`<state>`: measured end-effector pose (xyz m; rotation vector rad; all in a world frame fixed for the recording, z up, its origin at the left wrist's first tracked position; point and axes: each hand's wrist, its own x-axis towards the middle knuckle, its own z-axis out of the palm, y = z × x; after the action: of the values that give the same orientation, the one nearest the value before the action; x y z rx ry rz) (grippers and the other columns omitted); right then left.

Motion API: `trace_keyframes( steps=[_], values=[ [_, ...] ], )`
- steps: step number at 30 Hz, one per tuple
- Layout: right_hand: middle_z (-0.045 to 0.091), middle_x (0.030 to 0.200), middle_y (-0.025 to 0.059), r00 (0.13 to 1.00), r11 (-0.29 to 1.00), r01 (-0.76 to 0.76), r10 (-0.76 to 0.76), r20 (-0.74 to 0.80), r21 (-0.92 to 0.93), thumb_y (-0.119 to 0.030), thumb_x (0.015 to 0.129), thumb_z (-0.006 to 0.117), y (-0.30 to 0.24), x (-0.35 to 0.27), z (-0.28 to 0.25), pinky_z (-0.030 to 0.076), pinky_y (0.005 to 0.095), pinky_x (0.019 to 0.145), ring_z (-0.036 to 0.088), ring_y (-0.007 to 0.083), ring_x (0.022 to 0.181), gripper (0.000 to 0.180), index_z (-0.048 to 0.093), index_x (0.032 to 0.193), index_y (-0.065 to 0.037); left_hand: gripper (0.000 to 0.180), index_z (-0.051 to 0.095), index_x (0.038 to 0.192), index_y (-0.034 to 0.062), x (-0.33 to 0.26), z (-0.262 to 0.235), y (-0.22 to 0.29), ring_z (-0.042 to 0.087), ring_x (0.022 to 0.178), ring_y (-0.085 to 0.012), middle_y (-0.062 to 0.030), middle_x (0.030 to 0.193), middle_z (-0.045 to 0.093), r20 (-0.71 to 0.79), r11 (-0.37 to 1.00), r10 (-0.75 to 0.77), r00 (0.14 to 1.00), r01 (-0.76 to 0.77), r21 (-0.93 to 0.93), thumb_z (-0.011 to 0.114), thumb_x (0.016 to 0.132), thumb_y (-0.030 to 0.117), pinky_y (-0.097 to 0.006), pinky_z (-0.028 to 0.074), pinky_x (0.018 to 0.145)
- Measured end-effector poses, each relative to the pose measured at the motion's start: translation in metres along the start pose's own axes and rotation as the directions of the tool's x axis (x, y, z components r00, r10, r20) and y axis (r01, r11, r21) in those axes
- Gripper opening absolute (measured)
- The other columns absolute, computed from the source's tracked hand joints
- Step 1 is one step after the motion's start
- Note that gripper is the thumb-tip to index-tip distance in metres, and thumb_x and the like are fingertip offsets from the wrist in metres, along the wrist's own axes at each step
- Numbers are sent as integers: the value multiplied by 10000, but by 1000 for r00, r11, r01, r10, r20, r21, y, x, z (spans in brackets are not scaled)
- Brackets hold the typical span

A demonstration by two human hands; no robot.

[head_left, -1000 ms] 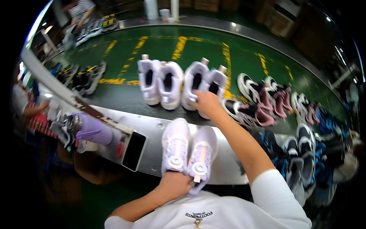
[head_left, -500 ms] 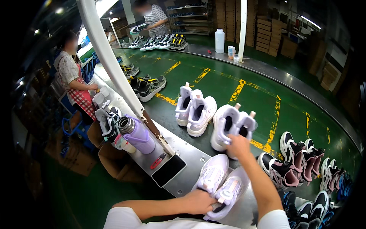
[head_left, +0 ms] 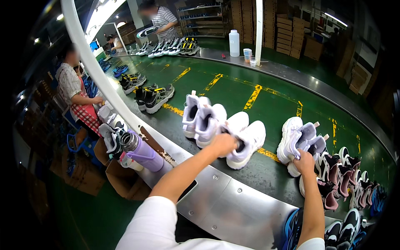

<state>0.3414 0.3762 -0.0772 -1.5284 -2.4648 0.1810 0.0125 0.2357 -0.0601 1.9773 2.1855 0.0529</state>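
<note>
My left hand is closed on the heel ends of a pair of pale lavender-white sneakers, toes pointing away, at the near edge of the green conveyor belt. Just left of it stands another pair of pale lavender sneakers, partly behind my hand. Farther right, my right hand grips the heel of a third lavender-white pair, which leans with its openings toward the right. Black, white and pink sneakers stand close beside that pair and partly behind my right forearm.
A metal ledge runs along the near side, with a purple bottle by a white post. Grey-black sneakers sit on the belt at left. More shoes lie at lower right. Two co-workers stand across and at left.
My left hand has carried one lavender pair from the metal ledge onto the belt. My right hand has shifted its pair to the right along the belt.
</note>
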Motion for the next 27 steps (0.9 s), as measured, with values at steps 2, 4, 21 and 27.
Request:
trace_keyframes(
  steps=[2, 4, 21, 27],
  values=[
    [649, 837, 181, 1000, 1000, -18, 18, -2, -13, -353, 696, 726, -2, 0, -3, 486, 454, 740, 615, 351, 840, 384, 670, 997, -122, 288, 666, 999, 146, 21, -8, -13, 607, 928, -375, -190, 980, 657, -69, 997, -60, 996, 56, -59, 492, 866, 333, -498, 470, 793],
    [652, 810, 180, 1000, 1000, 22, -22, -21, -1, -364, 690, 731, 5, 0, -2, 484, 465, 719, 624, 352, 810, 359, 681, 957, -128, 270, 666, 1004, 147, 16, -8, 0, 543, 1017, -398, -193, 1005, 633, -103, 994, -93, 990, 98, 43, 522, 851, 316, -508, 409, 859],
    [606, 802, 195, 812, 870, 273, -437, 386, 411, -222, 697, 686, -162, -267, -86, 505, 446, 651, 625, 362, 746, 427, 598, 1109, -147, 643, 365, 1357, 11, -251, 28, 85, 509, 1145, -257, -129, 1241, 503, 106, 457, 1, 994, 94, -885, 657, 800, 145, -352, 417, 942],
    [634, 771, 167, 820, 695, 249, -522, 235, 674, -120, 802, 585, -161, -283, -176, 480, 426, 667, 618, 350, 731, 293, 594, 1095, -123, 545, 499, 1160, -1, -291, -93, 136, 515, 1043, -359, -196, 1093, 522, -306, 614, 469, 828, -555, -561, 667, 644, 43, -414, 422, 886]
  ],
)
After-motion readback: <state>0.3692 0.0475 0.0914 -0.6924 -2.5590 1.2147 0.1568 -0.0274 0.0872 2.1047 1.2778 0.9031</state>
